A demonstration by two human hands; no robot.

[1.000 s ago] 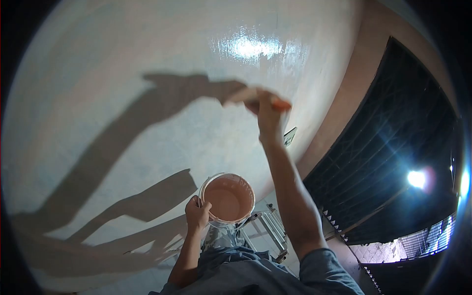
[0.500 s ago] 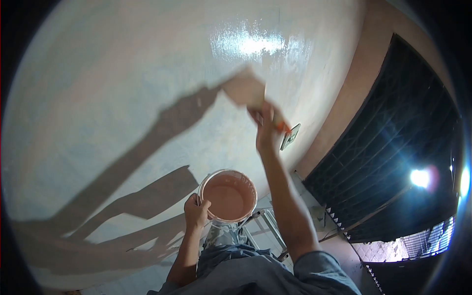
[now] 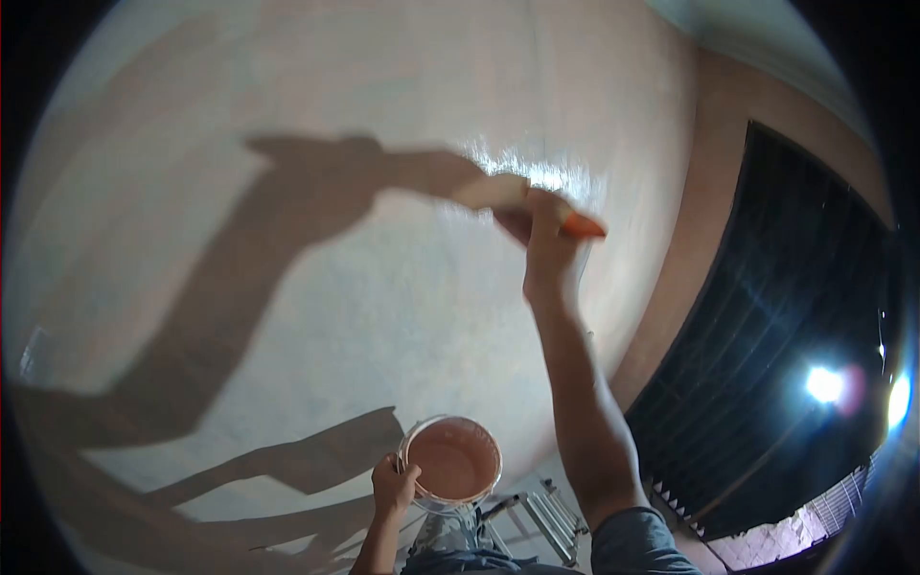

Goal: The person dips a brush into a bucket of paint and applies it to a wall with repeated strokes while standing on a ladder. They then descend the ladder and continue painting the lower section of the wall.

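The right hand's (image 3: 548, 226) grip was closed around the brush (image 3: 489, 193), its orange end poking out behind; blur hid whether the bristles touched the wall (image 3: 374, 287). The left hand's (image 3: 392, 487) grip was closed on the bucket's (image 3: 458, 430) rim, thumb inward, below the brush and near the wall. The brush looked light, likely soft at the bristles and stiff at the handle, the place to hold it. The bucket, with pinkish paint (image 3: 448, 472) inside, probably weighed more, and its rim might have been slippery if wet.
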